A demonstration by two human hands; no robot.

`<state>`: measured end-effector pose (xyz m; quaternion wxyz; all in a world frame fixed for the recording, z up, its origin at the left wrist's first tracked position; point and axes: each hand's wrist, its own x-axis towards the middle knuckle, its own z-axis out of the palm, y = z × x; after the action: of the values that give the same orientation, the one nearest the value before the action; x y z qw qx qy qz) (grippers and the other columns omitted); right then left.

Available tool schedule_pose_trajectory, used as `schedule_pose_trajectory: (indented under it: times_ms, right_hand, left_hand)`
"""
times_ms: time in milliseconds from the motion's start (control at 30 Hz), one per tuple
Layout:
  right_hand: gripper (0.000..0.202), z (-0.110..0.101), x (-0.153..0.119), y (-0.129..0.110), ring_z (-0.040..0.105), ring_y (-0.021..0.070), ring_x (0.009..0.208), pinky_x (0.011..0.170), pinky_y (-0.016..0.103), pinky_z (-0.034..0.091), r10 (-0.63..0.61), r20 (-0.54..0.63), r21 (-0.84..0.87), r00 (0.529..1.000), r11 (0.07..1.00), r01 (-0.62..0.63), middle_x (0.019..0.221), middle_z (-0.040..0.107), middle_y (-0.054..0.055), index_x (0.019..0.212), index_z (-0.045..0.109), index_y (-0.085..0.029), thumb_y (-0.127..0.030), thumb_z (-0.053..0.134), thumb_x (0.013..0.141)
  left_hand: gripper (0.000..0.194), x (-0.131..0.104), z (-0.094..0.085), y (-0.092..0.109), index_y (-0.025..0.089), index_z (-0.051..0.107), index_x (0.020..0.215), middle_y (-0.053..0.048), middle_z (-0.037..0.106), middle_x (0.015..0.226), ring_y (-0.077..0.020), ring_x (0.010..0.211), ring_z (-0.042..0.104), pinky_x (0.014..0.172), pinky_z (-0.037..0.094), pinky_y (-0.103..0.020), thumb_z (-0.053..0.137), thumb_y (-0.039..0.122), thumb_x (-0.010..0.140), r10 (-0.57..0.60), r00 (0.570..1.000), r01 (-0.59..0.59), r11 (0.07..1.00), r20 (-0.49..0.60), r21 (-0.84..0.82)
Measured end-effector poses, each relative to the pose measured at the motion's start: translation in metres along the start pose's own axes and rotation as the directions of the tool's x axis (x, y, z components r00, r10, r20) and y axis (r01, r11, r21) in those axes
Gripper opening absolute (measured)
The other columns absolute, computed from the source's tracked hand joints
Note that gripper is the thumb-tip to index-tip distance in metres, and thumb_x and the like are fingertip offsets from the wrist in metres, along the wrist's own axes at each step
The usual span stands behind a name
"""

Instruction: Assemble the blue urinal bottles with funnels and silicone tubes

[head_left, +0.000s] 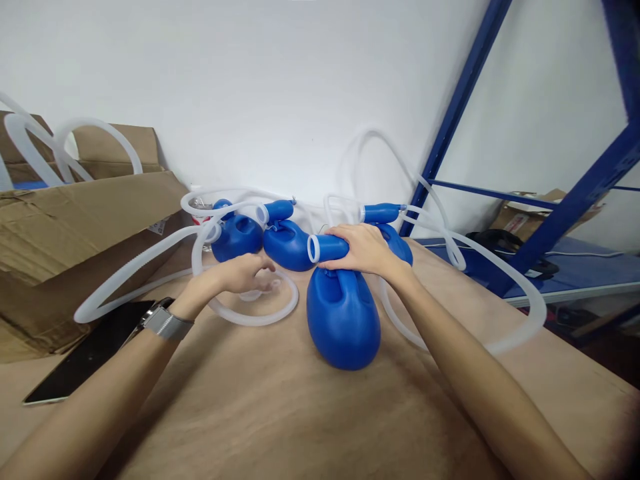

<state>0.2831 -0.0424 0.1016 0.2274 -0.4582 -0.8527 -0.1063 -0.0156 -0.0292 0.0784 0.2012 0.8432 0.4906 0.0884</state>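
Observation:
A blue portable urinal bottle [344, 323] stands on the table before me. My right hand [364, 248] is closed over the blue funnel-shaped mouthpiece [327, 248] on top of it; the white-rimmed mouth faces left. To the left, my left hand [245, 272] hangs over a loop of translucent hose [255, 319], its fingers loosely bent and apart, with nothing visibly held. Just beneath its fingers lie small clear plastic pieces [273, 287], partly hidden. Behind stand more blue bottles: a left one [237, 239], a middle one [290, 247], and one [400, 247] partly behind my right hand.
An open cardboard box [100, 220] with hoses sticking out fills the left side. A dark flat tablet [90, 353] lies below it. Loose hose [520, 280] arcs over the right table edge. A blue metal rack [463, 93] stands right, against the white wall.

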Motion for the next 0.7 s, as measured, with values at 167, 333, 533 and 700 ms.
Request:
schedule_pose_trajectory:
  times_ms: [167, 333, 533, 700]
  right_hand:
    - [0.064, 0.005, 0.003, -0.015, 0.071, 0.0324, 0.103, 0.078, 0.036, 0.045, -0.009, -0.008, -0.055, 1.0, 0.998, 0.009, 0.112, 0.078, 0.006, 0.123, 0.073, -0.025, -0.07, 0.073, 0.078]
    - [0.061, 0.011, 0.004, -0.021, 0.071, 0.0311, 0.1, 0.074, 0.034, 0.045, -0.044, -0.05, -0.061, 0.998, 0.997, 0.041, 0.11, 0.078, 0.006, 0.122, 0.073, -0.025, -0.063, 0.077, 0.076]
    - [0.06, 0.014, 0.005, -0.017, 0.072, 0.0313, 0.1, 0.074, 0.035, 0.044, -0.1, -0.077, -0.031, 0.992, 0.995, 0.097, 0.109, 0.079, 0.006, 0.121, 0.074, -0.023, -0.063, 0.077, 0.075]
    - [0.062, 0.014, 0.005, -0.019, 0.072, 0.0301, 0.095, 0.073, 0.034, 0.042, -0.131, -0.083, -0.013, 0.988, 0.991, 0.131, 0.106, 0.08, 0.006, 0.12, 0.075, -0.022, -0.065, 0.076, 0.075]
  left_hand:
    - [0.04, -0.008, 0.007, 0.055, 0.021, 0.074, 0.106, -0.005, 0.076, 0.1, -0.0242, 0.092, 0.07, 0.081, 0.054, -0.032, 0.067, 0.056, 0.089, 0.21, 0.958, -0.265, 0.906, -0.193, -0.33]
    - [0.038, -0.004, 0.02, 0.063, 0.017, 0.072, 0.078, -0.004, 0.067, 0.085, -0.0161, 0.072, 0.061, 0.064, 0.049, -0.028, 0.067, 0.053, 0.09, 0.175, 0.885, -0.315, 0.906, -0.431, -0.281]
    - [0.033, -0.005, 0.012, 0.057, 0.016, 0.071, 0.07, -0.001, 0.062, 0.066, -0.012, 0.059, 0.053, 0.057, 0.039, -0.025, 0.064, 0.038, 0.094, 0.379, 0.83, -0.431, 0.902, -0.409, -0.038]
    - [0.037, -0.006, 0.01, 0.06, 0.015, 0.069, 0.064, 0.0, 0.058, 0.062, -0.0097, 0.055, 0.047, 0.055, 0.034, -0.025, 0.063, 0.034, 0.094, 0.463, 0.781, -0.491, 0.87, -0.42, 0.046]
